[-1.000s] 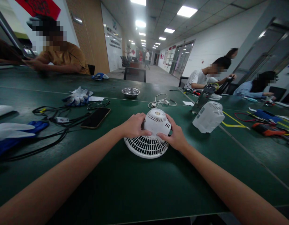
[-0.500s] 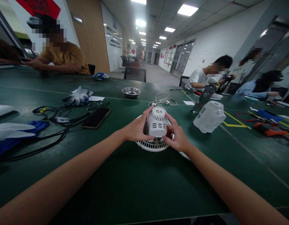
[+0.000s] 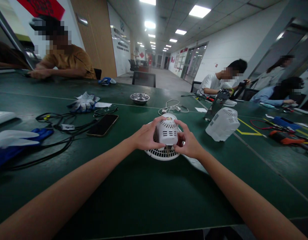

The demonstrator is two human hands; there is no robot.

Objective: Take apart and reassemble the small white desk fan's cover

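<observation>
A white slotted plastic housing (image 3: 168,132) stands upright over a round white fan grille (image 3: 160,156) on the green table. My left hand (image 3: 147,136) grips the housing's left side, thumb low and fingers near its top. On the right side, my right hand (image 3: 189,141) holds it with curved fingers. Part of the grille is hidden behind the hands and the housing. A flat whitish piece (image 3: 197,164) lies partly under my right wrist. Behind the housing, a white cable (image 3: 172,106) is coiled on the table.
A translucent white casing (image 3: 222,125) and a dark bottle (image 3: 216,104) stand to the right. A metal bowl (image 3: 140,98) is farther back. Phone (image 3: 103,125), black cables (image 3: 66,133) and gloves (image 3: 84,102) lie left. Several people sit around the table.
My left fingers have shifted over the housing's upper edge, and my right fingers have moved slightly. At the back right, a standing person has moved rightward.
</observation>
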